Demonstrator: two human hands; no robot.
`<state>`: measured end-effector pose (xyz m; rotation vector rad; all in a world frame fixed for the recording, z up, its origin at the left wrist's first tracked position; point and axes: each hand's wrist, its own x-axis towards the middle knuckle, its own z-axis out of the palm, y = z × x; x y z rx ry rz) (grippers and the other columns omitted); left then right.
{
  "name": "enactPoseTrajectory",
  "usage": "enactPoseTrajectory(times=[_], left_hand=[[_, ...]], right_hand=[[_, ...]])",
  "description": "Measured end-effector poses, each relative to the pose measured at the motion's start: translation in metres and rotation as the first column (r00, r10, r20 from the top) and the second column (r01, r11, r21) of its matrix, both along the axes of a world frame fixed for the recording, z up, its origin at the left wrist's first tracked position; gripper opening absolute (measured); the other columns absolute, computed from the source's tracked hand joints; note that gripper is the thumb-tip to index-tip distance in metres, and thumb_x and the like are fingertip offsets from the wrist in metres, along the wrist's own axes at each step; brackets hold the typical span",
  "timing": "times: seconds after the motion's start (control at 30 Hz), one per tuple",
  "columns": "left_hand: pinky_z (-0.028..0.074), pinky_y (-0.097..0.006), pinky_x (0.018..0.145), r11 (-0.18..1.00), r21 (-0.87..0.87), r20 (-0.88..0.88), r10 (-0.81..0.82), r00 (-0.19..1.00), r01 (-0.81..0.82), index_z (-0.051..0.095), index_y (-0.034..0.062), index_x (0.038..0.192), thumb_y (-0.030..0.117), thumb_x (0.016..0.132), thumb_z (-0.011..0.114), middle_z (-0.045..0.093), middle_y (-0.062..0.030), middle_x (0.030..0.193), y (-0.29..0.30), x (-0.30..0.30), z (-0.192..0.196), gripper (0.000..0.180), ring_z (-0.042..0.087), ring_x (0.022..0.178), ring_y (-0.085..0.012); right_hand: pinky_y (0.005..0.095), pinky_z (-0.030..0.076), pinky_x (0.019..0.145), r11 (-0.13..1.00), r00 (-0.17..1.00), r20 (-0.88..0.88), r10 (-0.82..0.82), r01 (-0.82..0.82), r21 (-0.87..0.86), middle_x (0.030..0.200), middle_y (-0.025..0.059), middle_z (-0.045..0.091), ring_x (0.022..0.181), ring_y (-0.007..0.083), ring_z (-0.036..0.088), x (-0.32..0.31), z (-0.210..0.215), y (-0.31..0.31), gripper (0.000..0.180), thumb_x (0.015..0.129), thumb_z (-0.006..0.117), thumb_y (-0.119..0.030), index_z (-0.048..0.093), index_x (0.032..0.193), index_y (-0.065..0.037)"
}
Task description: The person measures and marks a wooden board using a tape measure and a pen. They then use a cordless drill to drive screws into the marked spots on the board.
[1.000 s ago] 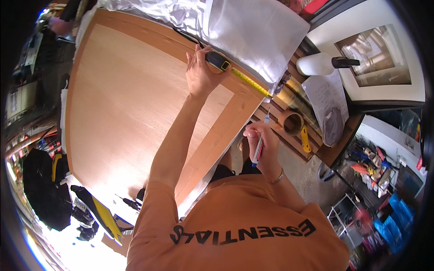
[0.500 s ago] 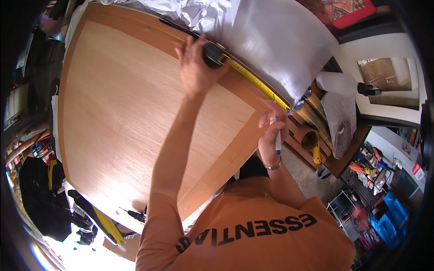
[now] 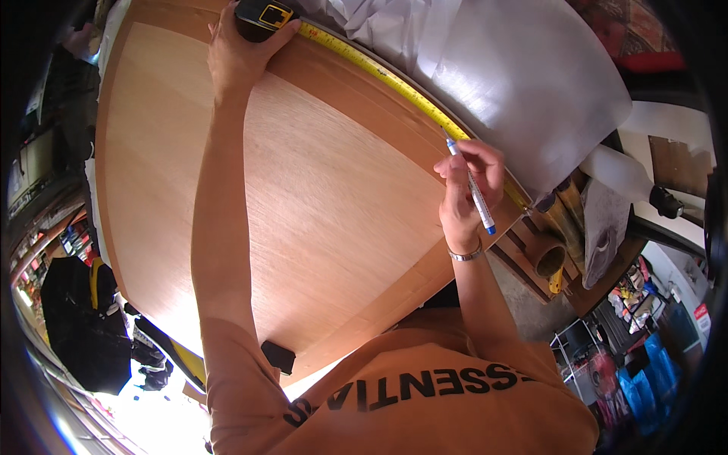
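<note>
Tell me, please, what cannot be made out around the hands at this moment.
All in the head view:
1. The tape measure in the left hand: top cut off by the upper edge.
2. The yellow blade: partly hidden behind the right hand; markings too small to read.
3. The pen: tip too small to tell whether it touches anything.

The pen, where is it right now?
In the head view, right of centre: the right hand holds the pen, its tip close to the yellow tape.
</note>
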<state>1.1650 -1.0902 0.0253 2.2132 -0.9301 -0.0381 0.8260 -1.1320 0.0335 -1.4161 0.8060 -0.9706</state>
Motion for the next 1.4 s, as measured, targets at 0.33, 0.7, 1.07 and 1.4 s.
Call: enactPoseTrajectory(times=[0.33,0.7,1.07,1.4], left_hand=[[0.054,-0.045,0.082,0.998,-0.028,0.115,0.064,0.991,-0.061,0.054,0.0010,0.124,0.038,0.067,0.089,0.067,-0.0213,0.109,0.002,-0.005,-0.004,0.077,0.067,0.098,-0.0380],[0.056,-0.040,0.076,0.995,-0.093,0.068,0.037,0.997,-0.031,0.057,0.0023,0.116,0.029,0.067,0.090,0.070,-0.0172,0.098,-0.002,-0.008,0.001,0.065,0.070,0.088,-0.0323],[0.056,-0.037,0.074,0.977,-0.212,0.051,-0.019,0.999,0.029,0.058,0.0006,0.116,0.027,0.069,0.090,0.071,-0.0154,0.096,-0.003,-0.005,-0.006,0.063,0.071,0.086,-0.0268],[0.056,-0.038,0.074,0.987,-0.161,0.073,0.000,0.997,0.011,0.059,0.0011,0.114,0.029,0.068,0.090,0.071,-0.0164,0.095,-0.004,-0.008,0.001,0.062,0.071,0.085,-0.0285]], right_hand=[[0.0187,0.029,0.050,0.993,0.992,-0.099,-0.074,0.065,-0.094,0.064,-0.0035,0.050,0.055,0.0007,0.038,0.051,-0.009,-0.016,0.008,0.084,0.058,0.010,0.060,0.086,0.002],[0.0199,0.028,0.047,0.975,0.965,-0.196,-0.174,0.141,-0.169,0.060,-0.0028,0.049,0.051,0.0008,0.036,0.063,-0.010,-0.017,0.009,0.081,0.056,0.009,0.059,0.077,0.002],[0.0197,0.033,0.047,0.976,0.966,-0.196,-0.170,0.139,-0.166,0.061,0.0001,0.053,0.051,0.0023,0.044,0.065,-0.008,-0.016,0.009,0.083,0.054,0.009,0.059,0.079,0.002],[0.0199,0.033,0.047,0.976,0.971,-0.178,-0.162,0.132,-0.173,0.062,0.0000,0.053,0.051,0.0024,0.045,0.066,-0.010,-0.015,0.008,0.084,0.054,0.009,0.059,0.081,0.002]])
